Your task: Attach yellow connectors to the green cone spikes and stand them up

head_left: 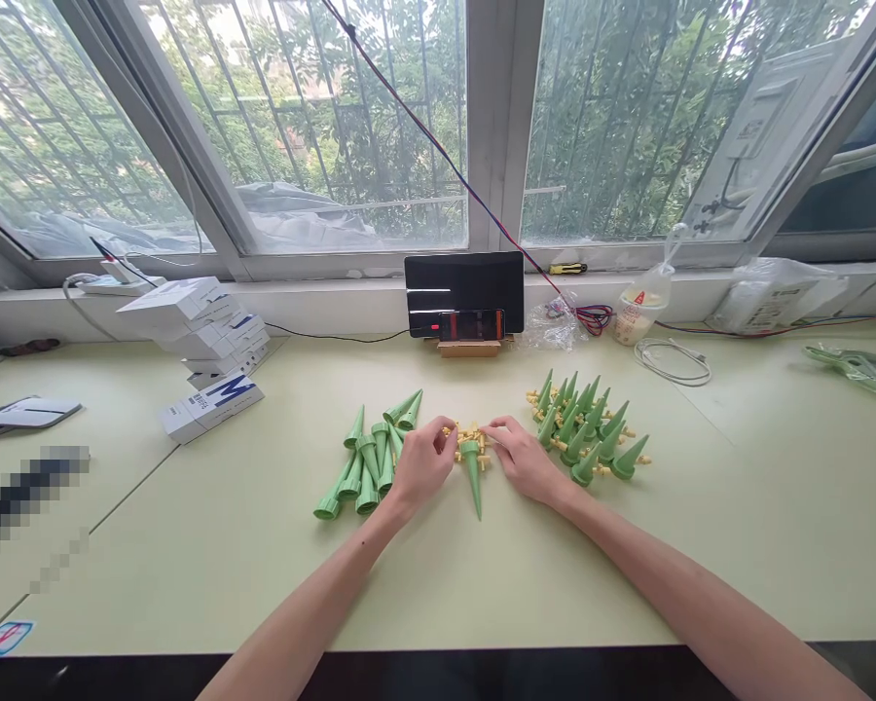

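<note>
A small heap of yellow plastic valve-like pieces (471, 434) lies between my two hands. My left hand (424, 462) is at the heap's left side, its fingers curled into a pinch with a bit of yellow showing at the tips. On the other side my right hand (522, 460) reaches in with fingers extended and thumb apart, the tips at the heap's edge. In front of the heap, a single green plastic watering spike (472, 477) points toward me. Loose green spikes (369, 462) are piled left of my left hand.
Several green spikes with yellow pieces fitted (588, 428) stand in rows at right. Behind are a phone (471, 324) before a black tablet (463, 277), a cup in a bag (638, 307) and a coiled white cable (673, 362). White boxes (211, 409) are stacked at left.
</note>
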A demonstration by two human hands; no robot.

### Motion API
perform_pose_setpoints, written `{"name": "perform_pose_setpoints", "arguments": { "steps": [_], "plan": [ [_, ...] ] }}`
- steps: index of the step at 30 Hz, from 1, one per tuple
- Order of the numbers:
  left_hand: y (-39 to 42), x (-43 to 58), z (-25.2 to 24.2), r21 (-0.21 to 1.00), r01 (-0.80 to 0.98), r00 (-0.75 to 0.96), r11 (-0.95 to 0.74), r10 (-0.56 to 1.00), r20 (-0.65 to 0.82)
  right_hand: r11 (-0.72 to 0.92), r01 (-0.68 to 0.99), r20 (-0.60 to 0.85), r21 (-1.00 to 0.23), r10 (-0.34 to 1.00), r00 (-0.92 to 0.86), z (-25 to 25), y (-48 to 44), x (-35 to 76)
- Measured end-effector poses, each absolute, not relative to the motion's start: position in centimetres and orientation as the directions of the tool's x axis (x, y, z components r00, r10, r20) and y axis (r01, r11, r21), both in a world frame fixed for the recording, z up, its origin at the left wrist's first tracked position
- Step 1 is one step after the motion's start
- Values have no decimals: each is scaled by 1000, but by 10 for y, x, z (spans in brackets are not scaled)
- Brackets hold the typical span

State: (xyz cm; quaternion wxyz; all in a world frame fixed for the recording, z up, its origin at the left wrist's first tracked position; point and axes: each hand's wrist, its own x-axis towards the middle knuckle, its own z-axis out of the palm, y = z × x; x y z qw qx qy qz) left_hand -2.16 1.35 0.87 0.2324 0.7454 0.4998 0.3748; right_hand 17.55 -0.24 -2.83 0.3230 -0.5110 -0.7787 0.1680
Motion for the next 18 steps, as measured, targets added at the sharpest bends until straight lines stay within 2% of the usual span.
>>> {"name": "perform_pose_setpoints", "arguments": {
  "steps": [5,18],
  "plan": [
    [14,-22,7,717,572,222,-398,917,332,429,701,370,-570,896,-247,-32,-1,174],
    [13,-21,9,708,573,238,-414,910,340,406,688,393,-602,900,-187,-32,-1,174]
  ]
}}
